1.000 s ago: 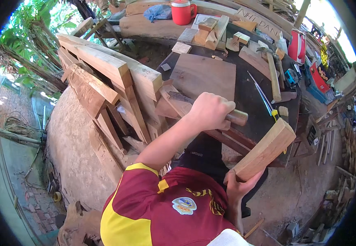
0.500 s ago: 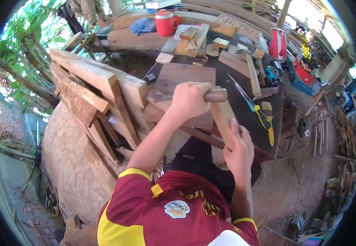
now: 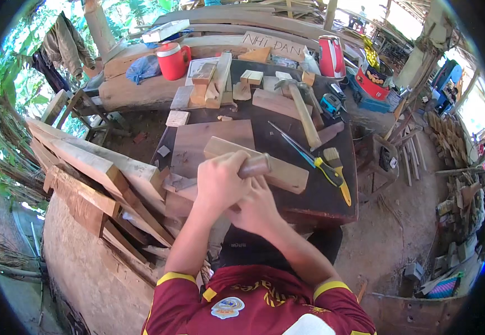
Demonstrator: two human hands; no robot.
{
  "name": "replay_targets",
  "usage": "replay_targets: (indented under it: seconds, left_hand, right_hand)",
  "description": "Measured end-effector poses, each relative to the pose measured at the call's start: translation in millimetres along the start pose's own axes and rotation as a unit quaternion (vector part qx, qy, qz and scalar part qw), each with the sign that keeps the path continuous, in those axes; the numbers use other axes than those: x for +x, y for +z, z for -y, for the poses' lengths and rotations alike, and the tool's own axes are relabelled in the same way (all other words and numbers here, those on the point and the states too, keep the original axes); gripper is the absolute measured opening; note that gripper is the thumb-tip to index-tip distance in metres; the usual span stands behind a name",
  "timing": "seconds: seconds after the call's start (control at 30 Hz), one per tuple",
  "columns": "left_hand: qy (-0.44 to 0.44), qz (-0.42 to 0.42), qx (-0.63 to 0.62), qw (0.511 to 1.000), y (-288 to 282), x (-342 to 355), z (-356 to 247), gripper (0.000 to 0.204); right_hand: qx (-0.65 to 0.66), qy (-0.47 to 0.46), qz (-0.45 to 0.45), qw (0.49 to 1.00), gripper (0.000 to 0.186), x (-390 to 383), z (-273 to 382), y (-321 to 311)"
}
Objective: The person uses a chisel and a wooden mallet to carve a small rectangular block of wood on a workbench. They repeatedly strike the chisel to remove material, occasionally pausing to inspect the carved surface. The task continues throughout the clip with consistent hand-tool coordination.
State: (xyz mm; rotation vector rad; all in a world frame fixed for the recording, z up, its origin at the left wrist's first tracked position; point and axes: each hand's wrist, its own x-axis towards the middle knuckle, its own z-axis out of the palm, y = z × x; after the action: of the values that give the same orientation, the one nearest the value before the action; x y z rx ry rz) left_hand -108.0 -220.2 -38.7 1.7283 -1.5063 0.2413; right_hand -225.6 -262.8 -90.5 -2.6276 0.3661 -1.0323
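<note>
My left hand (image 3: 223,181) is wrapped round a round brown wooden handle (image 3: 255,166), whose blunt end sticks out to the right of the fist. Just beyond it a long tan wooden block (image 3: 284,170) slants down to the right above the table; whether handle and block are one tool I cannot tell. Close against the left hand, slightly lower and to its right, my right hand (image 3: 258,207) has its fingers bent. What it grips is hidden behind the two hands. A flat brown board (image 3: 220,129) lies on the dark table (image 3: 265,111) beyond them.
A hammer (image 3: 305,114), a handsaw (image 3: 293,146) with a yellow-black handle and a brush (image 3: 333,158) lie to the right. Wood offcuts (image 3: 200,89) and a red mug (image 3: 172,60) stand at the back. Thick timber planks (image 3: 97,164) lean at the left.
The wooden block has swung from pointing toward me to lying crosswise. My right hand has moved left, from the block's near end to beside my left hand. The view has shifted.
</note>
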Motion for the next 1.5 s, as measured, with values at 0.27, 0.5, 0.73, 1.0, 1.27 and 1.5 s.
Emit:
replay_targets:
  seconds: [0.27, 0.5, 0.73, 1.0, 1.27, 1.5]
  left_hand:
    - [0.012, 0.011, -0.013, 1.000, 9.7, -8.7, 4.3, 0.028]
    - [0.047, 0.079, -0.016, 0.996, 11.8, -17.7, 7.3, 0.027]
    - [0.100, 0.130, -0.063, 0.985, -0.3, -24.9, 6.0, 0.029]
    - [0.142, 0.126, 0.050, 0.981, 3.1, -37.5, -6.2, 0.026]
    - [0.130, 0.074, 0.070, 0.986, 12.2, -44.1, -21.6, 0.014]
    - [0.086, 0.114, 0.063, 0.988, 21.5, -43.9, -12.8, 0.022]
  right_hand:
    - [0.119, 0.028, 0.046, 0.991, 0.044, -9.8, 4.3, 17.5]
    - [0.119, 0.197, 0.113, 0.967, 0.041, -2.3, 13.6, 31.3]
    - [0.153, 0.176, 0.136, 0.963, 0.042, 13.0, 0.8, 40.1]
    - [0.212, 0.196, 0.230, 0.929, 0.042, 25.8, -16.5, 36.0]
    - [0.206, 0.187, 0.239, 0.930, 0.042, 30.3, -22.3, 34.5]
    - [0.099, 0.107, 0.063, 0.987, 0.043, 18.3, -4.4, 37.3]
